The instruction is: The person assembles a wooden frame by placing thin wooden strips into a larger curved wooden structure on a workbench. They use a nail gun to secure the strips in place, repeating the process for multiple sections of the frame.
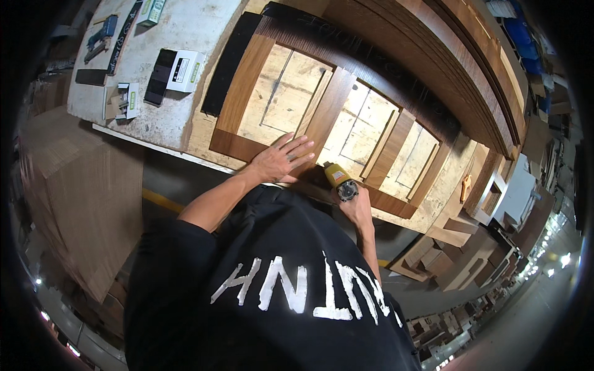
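A brown wooden frame [238,86] with three openings lies on the light plywood worktop [201,133] in front of me. My left hand [278,162] rests on its near rail where a crosspiece joins, palm down and fingers spread. In my right hand [357,207] is a yellow nail gun [336,175] with a dark round end cap. Its nose points at the near rail, just right of my left hand; whether it touches the wood I cannot tell. My right fingers are wrapped round the grip, partly hidden by the tool body.
Long dark brown boards [421,55] are stacked along the far right. On the white board at left lie a dark phone [160,75], a white box [183,69] and a blue tool [103,37]. An orange-handled tool [466,187] lies right. Brown sheets [86,191] stand stacked left.
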The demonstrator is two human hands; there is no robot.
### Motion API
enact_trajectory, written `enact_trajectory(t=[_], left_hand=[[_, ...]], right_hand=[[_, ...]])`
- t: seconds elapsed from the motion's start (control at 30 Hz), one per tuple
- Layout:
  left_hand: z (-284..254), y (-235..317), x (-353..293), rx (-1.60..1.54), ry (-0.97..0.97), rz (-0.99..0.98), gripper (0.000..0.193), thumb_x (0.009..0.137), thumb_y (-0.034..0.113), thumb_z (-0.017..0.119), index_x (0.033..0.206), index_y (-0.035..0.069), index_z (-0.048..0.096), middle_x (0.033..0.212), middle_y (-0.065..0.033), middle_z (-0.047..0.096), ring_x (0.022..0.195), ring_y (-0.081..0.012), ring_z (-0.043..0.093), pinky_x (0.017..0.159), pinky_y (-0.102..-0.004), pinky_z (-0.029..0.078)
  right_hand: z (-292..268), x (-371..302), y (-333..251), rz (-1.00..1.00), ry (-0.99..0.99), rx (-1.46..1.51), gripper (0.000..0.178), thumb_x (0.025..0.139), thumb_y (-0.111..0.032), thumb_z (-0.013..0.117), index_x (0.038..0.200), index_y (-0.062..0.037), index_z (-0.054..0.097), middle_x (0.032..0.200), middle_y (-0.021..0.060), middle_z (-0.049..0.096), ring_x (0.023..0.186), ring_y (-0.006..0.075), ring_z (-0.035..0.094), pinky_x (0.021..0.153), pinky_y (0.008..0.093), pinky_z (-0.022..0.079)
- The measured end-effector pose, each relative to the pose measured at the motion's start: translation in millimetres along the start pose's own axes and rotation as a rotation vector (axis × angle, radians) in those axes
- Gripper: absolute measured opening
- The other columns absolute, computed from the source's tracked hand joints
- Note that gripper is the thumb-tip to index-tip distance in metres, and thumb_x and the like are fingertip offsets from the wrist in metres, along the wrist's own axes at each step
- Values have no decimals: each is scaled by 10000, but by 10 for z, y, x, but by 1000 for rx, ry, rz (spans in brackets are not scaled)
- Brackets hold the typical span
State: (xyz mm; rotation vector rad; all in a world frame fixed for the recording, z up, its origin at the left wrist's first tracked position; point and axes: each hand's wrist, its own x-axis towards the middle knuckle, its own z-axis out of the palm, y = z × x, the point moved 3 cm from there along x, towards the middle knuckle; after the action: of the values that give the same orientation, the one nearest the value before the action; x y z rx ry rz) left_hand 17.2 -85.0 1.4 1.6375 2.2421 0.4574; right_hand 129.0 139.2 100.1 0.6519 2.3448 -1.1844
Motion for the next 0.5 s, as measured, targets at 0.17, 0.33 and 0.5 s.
enact_trajectory(t=[0.17, 0.33, 0.5], left_hand=[[-14, -19, -46, 94, 12, 23, 914, 805, 442, 760, 1571, 100, 399, 1683, -115, 289, 1576, -308, 207, 1292, -499, 137], [40, -45, -49, 125, 110, 29, 798, 899, 391, 659, 1545, -3, 406, 1659, -126, 343, 1567, -295, 243, 1289, -502, 150], [33, -50, -48, 91, 115, 16, 818, 895, 429, 660, 1547, 5, 407, 1654, -123, 353, 1561, -299, 257, 1289, -489, 158]], right_hand=[[137, 69, -207, -21, -68, -20, 376, 792, -112, 728, 1147, 9, 697, 888, 285, 706, 886, 457, 691, 787, 477, 548], [254, 109, -285, -23, -96, -257, 468, 747, -139, 729, 1196, -17, 691, 883, 295, 697, 873, 461, 679, 808, 513, 533], [282, 149, -186, -23, -132, -299, 531, 715, -137, 732, 1232, -24, 681, 882, 300, 695, 870, 467, 673, 810, 517, 534]])
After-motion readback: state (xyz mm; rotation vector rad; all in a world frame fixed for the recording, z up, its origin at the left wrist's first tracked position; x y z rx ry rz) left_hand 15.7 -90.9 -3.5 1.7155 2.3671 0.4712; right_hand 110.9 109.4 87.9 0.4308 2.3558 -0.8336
